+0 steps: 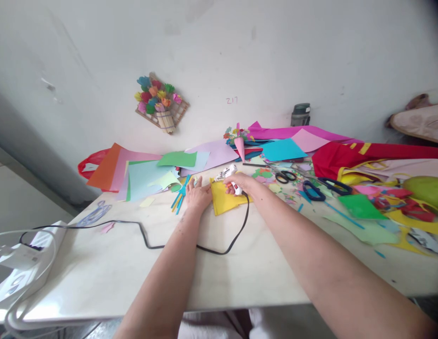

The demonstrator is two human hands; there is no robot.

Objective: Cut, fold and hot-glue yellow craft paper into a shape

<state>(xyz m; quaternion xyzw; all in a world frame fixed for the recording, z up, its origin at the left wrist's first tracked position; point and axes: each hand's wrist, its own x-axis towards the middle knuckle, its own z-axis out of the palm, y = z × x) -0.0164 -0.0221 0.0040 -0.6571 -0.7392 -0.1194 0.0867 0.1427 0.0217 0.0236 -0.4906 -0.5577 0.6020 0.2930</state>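
My right hand (236,182) is wrapped round a white glue gun (230,172) with a black cord. Under the gun lies a folded piece of yellow paper (224,201), flat on the table (240,273). My left hand (198,194) rests on the table with its fingers spread, its thumb side at the left edge of the yellow paper. Thin blue and yellow paper strips (179,200) lie just left of that hand. What the gun's nozzle touches is too small to tell.
Several coloured sheets (144,176) lie at the back left. Scissors (285,176), paper scraps and red cloth (332,157) are on the right. The black cord (219,253) runs across to a power strip (28,263). A pink paper cone (239,146) stands against the wall.
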